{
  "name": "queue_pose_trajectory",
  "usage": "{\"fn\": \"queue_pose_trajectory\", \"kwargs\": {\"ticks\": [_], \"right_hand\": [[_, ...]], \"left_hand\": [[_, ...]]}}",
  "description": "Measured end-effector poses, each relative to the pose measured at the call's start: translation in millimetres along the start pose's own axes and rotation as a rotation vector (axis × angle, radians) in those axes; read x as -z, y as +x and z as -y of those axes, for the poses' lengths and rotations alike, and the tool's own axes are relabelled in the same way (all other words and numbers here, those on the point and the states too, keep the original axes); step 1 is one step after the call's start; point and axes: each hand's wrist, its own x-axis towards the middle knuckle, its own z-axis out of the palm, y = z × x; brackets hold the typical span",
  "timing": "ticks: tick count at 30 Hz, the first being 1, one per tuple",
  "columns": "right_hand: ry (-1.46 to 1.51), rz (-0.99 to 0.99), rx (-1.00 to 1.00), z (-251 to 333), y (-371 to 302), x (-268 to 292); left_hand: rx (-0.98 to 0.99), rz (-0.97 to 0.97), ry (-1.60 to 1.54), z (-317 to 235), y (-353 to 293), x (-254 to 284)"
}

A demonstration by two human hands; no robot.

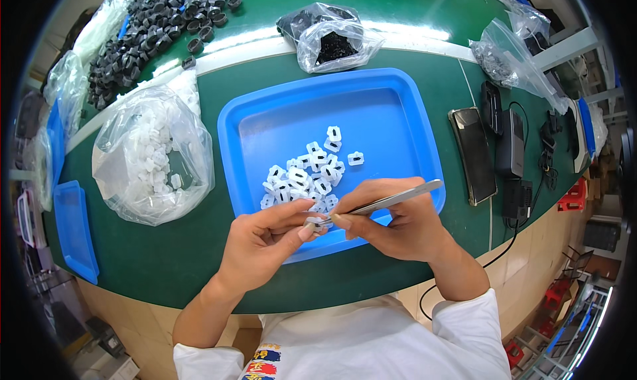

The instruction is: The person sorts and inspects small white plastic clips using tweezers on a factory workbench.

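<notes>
Over the near edge of a blue tray [233,148], my left hand [265,237] pinches a small white plastic part [317,222] between thumb and fingers. My right hand [401,224] grips metal tweezers [405,195], whose tips reach the part in the left hand. Whether the tips hold anything is too small to tell. A heap of similar white parts [298,175], many with dark slots in them, lies in the tray just beyond my hands. One such part [355,158] sits apart to the right of the heap.
A clear bag of white pieces [156,154] stands left of the tray. Behind it is a bag of small black pieces [335,45]. Black ring-shaped parts [166,25] are piled far left. To the right lie a phone [472,155] and a black adapter [517,197] with cables.
</notes>
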Motion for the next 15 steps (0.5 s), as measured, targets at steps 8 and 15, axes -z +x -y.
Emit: {"fn": "queue_pose_trajectory", "kwargs": {"ticks": [8,15], "right_hand": [[0.044,0.021,0.049,1.4,0.8,1.5],[0.084,0.028,0.014,0.2,0.3,2.3]], "left_hand": [[0.054,-0.030,-0.106,-2.6,0.6,1.5],[0.139,-0.069,-0.246,-4.9,3.6,2.3]]}}
